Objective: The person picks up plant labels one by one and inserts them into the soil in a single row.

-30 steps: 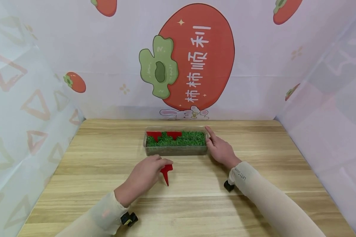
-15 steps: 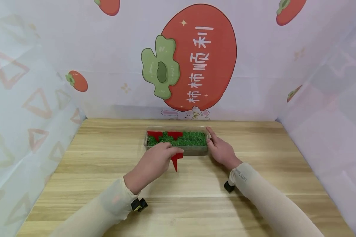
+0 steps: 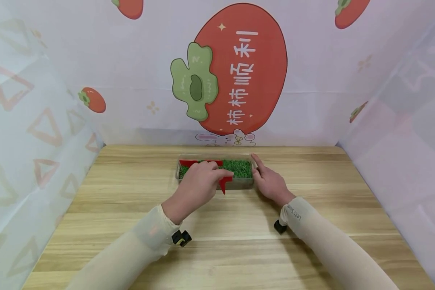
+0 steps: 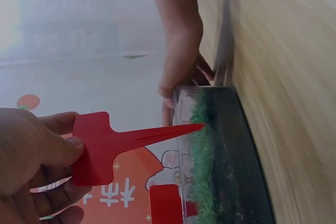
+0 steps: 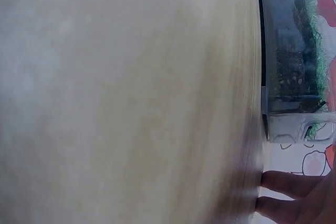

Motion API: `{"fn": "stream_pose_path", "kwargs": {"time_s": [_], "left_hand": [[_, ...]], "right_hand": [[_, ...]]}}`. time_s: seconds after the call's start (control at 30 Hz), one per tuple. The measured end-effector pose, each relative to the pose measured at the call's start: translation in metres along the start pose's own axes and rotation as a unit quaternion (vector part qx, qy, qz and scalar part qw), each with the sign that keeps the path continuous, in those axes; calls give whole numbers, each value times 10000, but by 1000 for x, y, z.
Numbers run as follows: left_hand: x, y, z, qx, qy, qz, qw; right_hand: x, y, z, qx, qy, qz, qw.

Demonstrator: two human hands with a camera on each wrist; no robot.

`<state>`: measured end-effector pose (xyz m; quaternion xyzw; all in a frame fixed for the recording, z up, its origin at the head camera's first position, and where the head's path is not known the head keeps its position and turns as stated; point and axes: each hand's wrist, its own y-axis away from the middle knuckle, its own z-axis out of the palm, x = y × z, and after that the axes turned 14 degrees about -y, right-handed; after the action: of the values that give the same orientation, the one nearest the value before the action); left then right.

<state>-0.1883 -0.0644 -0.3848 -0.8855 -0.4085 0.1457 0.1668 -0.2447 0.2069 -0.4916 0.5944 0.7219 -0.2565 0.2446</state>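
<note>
My left hand (image 3: pixel 199 183) pinches a red T-shaped plant label (image 4: pixel 97 150) by its broad head, between thumb and fingers. The label's pointed stem points down, close to the near wall of a clear rectangular planter box (image 3: pixel 239 184), above table height. Green artificial grass (image 3: pixel 241 167) fills this box over a dark layer. Red labels (image 3: pixel 188 162) stand in the grass at the back left, partly hidden behind the left hand. At the box's right end, my right hand (image 3: pixel 272 185) rests with its index finger extended along the far corner; two fingertips (image 5: pixel 273 179) touch the table.
The box stands towards the back of a wooden table (image 3: pixel 217 253). A white backdrop (image 3: pixel 141 60) with persimmon prints rises behind it, and printed cloth panels close off both sides. Small black cameras (image 3: pixel 181 238) sit beneath both wrists.
My left hand has carried the red label forward and right, from the table in front up to the planter box's near wall. The right hand has stayed at the box's right end.
</note>
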Motion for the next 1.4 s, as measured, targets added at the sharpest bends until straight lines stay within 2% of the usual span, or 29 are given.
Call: {"fn": "stream_pose_path", "kwargs": {"time_s": [0.3, 0.43, 0.57, 0.7, 1.03, 1.4], "left_hand": [[7, -30, -6, 180, -110, -245, 9995], [10, -41, 0, 330, -307, -294, 9986], [12, -47, 8, 325, -433, -371, 9978], [13, -55, 16, 132, -484, -526, 9974], [16, -72, 33, -591, -605, -790, 9933], [17, -78, 46, -830, -601, -914, 9905]], "right_hand": [[-1, 1, -1, -39, 33, 44, 10000], [-1, 1, -1, -48, 43, 20, 10000], [-3, 1, -1, -88, 23, 22, 10000], [-4, 1, -1, -75, 3, 67, 9999], [-3, 1, -2, -126, 40, 111, 9999], [1, 0, 0, -22, -14, -3, 10000]]}}
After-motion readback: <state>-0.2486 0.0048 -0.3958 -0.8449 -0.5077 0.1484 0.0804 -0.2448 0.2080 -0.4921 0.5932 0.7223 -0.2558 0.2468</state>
